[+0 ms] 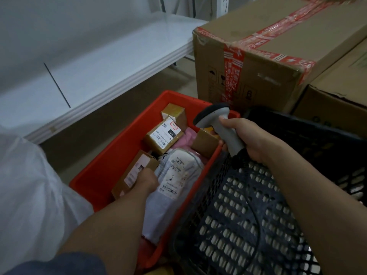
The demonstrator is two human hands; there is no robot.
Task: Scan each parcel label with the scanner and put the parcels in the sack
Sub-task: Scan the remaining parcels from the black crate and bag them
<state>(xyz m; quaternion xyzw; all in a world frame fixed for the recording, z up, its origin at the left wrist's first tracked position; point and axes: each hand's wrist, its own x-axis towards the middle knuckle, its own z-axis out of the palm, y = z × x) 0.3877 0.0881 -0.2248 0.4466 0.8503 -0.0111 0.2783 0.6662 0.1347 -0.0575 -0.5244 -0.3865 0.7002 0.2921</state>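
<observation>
My left hand (pixel 146 180) grips the long brown parcel (pixel 135 173) at seven o'clock in the red bin (pixel 99 165), so I'd lift it label-up toward the scanner (pixel 218 126) clasped in my right hand (pixel 250 139) at one o'clock

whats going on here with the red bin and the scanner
A person is sorting parcels out of a red bin. The left hand reaches into the bin and grips a small cardboard box lying beside a white poly mailer. The right hand holds a grey barcode scanner over the bin's far corner, above a black plastic crate. Several labelled parcels remain in the bin.
</observation>
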